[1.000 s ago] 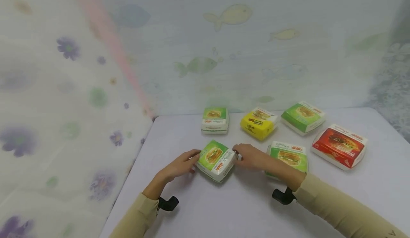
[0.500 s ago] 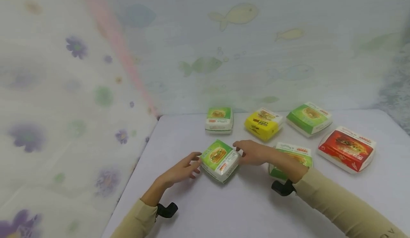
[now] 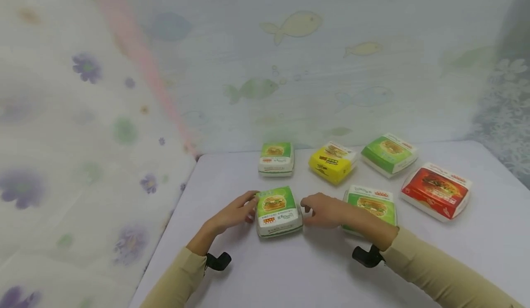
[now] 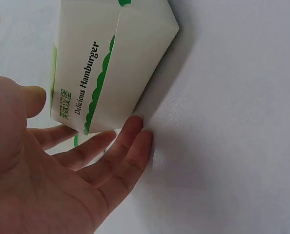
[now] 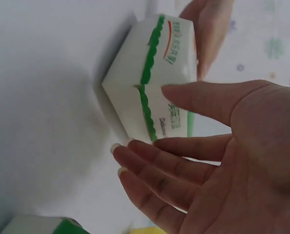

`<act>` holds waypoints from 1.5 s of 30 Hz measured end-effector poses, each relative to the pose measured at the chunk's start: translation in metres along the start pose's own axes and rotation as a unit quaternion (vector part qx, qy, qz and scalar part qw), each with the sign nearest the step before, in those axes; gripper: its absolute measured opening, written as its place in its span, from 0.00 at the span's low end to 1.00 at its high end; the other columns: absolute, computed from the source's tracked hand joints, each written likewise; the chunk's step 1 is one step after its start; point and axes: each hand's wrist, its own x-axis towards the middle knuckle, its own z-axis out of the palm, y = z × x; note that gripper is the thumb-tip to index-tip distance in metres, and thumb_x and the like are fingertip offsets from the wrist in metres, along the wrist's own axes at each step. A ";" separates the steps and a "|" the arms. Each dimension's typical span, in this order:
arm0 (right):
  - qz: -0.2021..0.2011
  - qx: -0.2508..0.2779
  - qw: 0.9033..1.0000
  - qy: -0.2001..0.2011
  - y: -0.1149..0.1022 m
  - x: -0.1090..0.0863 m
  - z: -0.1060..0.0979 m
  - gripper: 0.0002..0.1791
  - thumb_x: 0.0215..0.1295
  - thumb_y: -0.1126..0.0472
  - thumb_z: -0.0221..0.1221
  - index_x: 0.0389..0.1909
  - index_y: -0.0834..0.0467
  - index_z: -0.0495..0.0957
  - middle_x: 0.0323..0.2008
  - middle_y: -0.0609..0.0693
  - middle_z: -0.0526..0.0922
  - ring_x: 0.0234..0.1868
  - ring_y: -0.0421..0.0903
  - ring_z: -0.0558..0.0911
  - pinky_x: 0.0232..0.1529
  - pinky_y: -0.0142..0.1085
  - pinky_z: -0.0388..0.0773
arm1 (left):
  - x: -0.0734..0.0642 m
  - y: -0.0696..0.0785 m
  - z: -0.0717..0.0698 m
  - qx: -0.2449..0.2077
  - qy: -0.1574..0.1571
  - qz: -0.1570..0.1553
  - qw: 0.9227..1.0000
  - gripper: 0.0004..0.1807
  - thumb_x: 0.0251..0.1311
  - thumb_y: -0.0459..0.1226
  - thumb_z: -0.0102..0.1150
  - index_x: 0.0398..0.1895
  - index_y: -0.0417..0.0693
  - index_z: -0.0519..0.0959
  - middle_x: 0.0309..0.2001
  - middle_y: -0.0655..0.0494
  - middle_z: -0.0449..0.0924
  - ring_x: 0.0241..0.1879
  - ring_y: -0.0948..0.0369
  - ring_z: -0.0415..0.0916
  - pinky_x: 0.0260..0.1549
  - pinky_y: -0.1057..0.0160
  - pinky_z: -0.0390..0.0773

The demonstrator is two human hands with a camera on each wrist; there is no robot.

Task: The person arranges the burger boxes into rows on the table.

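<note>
A green and white hamburger box (image 3: 278, 211) sits on the table between the two hands, lid up, its burger picture facing upward. At its left side, my left hand (image 3: 235, 213) has its fingertips against the box. The left wrist view shows these fingers (image 4: 93, 151) loosely extended by a side wall printed "Delicious Hamburger". On the opposite side, my right hand (image 3: 325, 210) is held with its fingertips right at the box. In the right wrist view, its thumb (image 5: 208, 97) overlaps the side wall and the other fingers are spread and slightly bent.
Behind stand another green box (image 3: 276, 159) and a yellow box (image 3: 332, 162). To the right lie a green box (image 3: 389, 154), a red box (image 3: 436, 190) and a green box (image 3: 372, 204) partly covered by the right forearm. A fish-print curtain (image 3: 298, 68) hangs behind the table.
The box between the hands has turned clockwise, from a slanted position to nearly square with the table. The left fingers moved back against it; both hands stay at its sides.
</note>
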 end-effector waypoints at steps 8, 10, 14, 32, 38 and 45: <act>0.023 0.027 0.999 -0.029 0.000 -0.004 -0.010 0.41 0.67 0.49 0.66 0.72 0.69 0.63 0.57 0.59 0.80 0.56 0.56 0.80 0.55 0.50 0.79 | -0.020 0.002 0.005 0.003 0.003 -0.021 1.000 0.33 0.80 0.55 0.42 0.76 0.42 0.63 0.63 0.46 0.76 0.52 0.55 0.80 0.51 0.52 0.81; 0.033 0.033 0.998 -0.033 0.001 -0.002 -0.009 0.45 0.67 0.47 0.67 0.73 0.69 0.60 0.58 0.59 0.80 0.58 0.56 0.79 0.58 0.52 0.78 | -0.023 0.003 0.009 0.008 -0.007 -0.017 1.000 0.34 0.79 0.55 0.42 0.76 0.41 0.63 0.62 0.46 0.76 0.52 0.55 0.80 0.51 0.51 0.81; 0.030 0.048 0.998 -0.031 0.002 0.003 -0.001 0.37 0.65 0.48 0.68 0.66 0.66 0.68 0.55 0.58 0.81 0.56 0.54 0.79 0.56 0.51 0.78 | -0.019 0.005 0.013 0.016 -0.015 -0.010 1.000 0.35 0.80 0.55 0.41 0.77 0.41 0.61 0.59 0.47 0.77 0.50 0.56 0.79 0.50 0.52 0.81; 0.007 0.076 0.997 -0.005 -0.011 0.011 0.015 0.18 0.69 0.56 0.65 0.52 0.62 0.74 0.46 0.53 0.83 0.43 0.45 0.79 0.44 0.42 0.80 | -0.011 0.005 0.006 -0.034 -0.014 0.007 0.999 0.33 0.83 0.50 0.35 0.80 0.40 0.54 0.69 0.42 0.70 0.61 0.50 0.74 0.57 0.49 0.78; 0.010 0.083 0.996 -0.006 -0.014 0.025 0.016 0.21 0.69 0.55 0.64 0.56 0.63 0.73 0.47 0.54 0.84 0.42 0.45 0.79 0.42 0.41 0.80 | -0.008 0.000 -0.004 -0.035 0.007 0.005 0.999 0.31 0.83 0.50 0.35 0.79 0.41 0.56 0.66 0.44 0.73 0.60 0.51 0.75 0.55 0.50 0.79; 0.023 0.092 0.995 -0.008 -0.017 0.036 0.017 0.21 0.70 0.55 0.64 0.57 0.61 0.72 0.48 0.53 0.83 0.43 0.46 0.78 0.44 0.42 0.80 | -0.007 -0.007 -0.009 -0.040 0.023 -0.005 0.999 0.31 0.83 0.51 0.35 0.79 0.43 0.57 0.66 0.45 0.74 0.61 0.52 0.75 0.55 0.49 0.79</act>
